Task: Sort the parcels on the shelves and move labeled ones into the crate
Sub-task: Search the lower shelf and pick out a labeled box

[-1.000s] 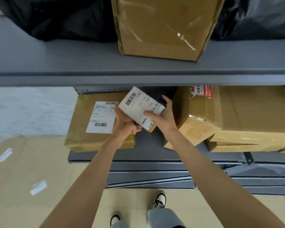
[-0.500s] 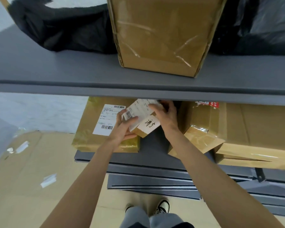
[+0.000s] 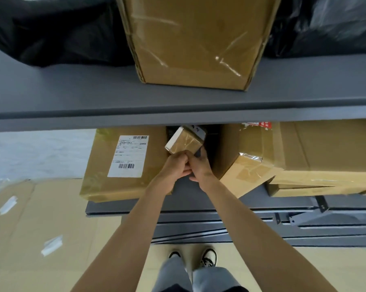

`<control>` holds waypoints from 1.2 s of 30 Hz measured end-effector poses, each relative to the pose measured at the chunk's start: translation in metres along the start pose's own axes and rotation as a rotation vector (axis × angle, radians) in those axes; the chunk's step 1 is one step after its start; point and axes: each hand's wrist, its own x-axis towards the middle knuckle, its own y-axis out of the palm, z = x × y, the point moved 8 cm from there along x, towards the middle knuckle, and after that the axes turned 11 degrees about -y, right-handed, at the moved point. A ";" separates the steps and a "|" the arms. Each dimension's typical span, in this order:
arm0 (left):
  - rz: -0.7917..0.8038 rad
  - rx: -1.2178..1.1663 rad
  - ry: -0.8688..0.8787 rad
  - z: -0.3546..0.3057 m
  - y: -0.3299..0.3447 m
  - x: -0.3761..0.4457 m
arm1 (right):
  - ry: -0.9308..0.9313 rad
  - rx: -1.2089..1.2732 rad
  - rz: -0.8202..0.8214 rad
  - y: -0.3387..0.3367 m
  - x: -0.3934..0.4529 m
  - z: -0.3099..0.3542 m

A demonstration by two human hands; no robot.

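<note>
A small taped cardboard parcel (image 3: pixel 185 142) is held up just under the edge of the upper shelf (image 3: pixel 177 116). Its brown taped face looks toward me and white label edges show at its left and top. My left hand (image 3: pixel 176 167) and my right hand (image 3: pixel 200 167) grip its near lower edge together, fingers curled. To the left on the lower shelf (image 3: pixel 123 208) lies a flat brown parcel (image 3: pixel 106 175) with a white barcode label (image 3: pixel 129 155). No crate is in view.
A large taped box (image 3: pixel 196 43) stands on the upper shelf between black plastic bags (image 3: pixel 57 32). Stacked brown boxes (image 3: pixel 293 157) fill the lower shelf's right side. Flattened cardboard (image 3: pixel 30 239) covers the floor; grey shelf parts (image 3: pixel 241 228) lie below. My shoes (image 3: pixel 208 257) are near them.
The small parcel has been turned over between my hands, so its label face no longer looks at me and the taped brown side does. Both hands have come together at its near edge.
</note>
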 end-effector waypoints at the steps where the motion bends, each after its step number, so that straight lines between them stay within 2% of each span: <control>1: 0.007 0.042 -0.021 0.003 0.000 0.003 | 0.035 0.000 -0.010 0.001 0.000 -0.006; 5: -0.007 0.081 -0.043 0.012 -0.015 0.017 | 0.073 0.007 -0.113 -0.011 0.005 -0.017; 10: -0.004 0.082 -0.020 0.015 -0.028 0.034 | 0.007 -0.043 -0.123 -0.010 0.019 -0.005; 16: 0.013 0.202 -0.024 0.018 -0.023 0.043 | 0.141 -0.108 -0.141 -0.012 0.027 -0.026; 22: 0.068 0.240 -0.015 0.019 -0.022 0.046 | -0.064 -0.091 -0.093 -0.006 0.040 -0.017; 28: 0.069 0.278 0.015 0.013 -0.030 0.054 | -0.079 -0.189 -0.069 0.000 0.047 -0.006; 31: 0.082 0.262 0.053 0.003 -0.023 0.051 | -0.216 -0.348 -0.103 -0.004 0.029 0.017; 36: -0.031 0.211 0.117 -0.026 0.003 0.041 | -0.640 -0.665 -0.269 -0.022 -0.018 0.124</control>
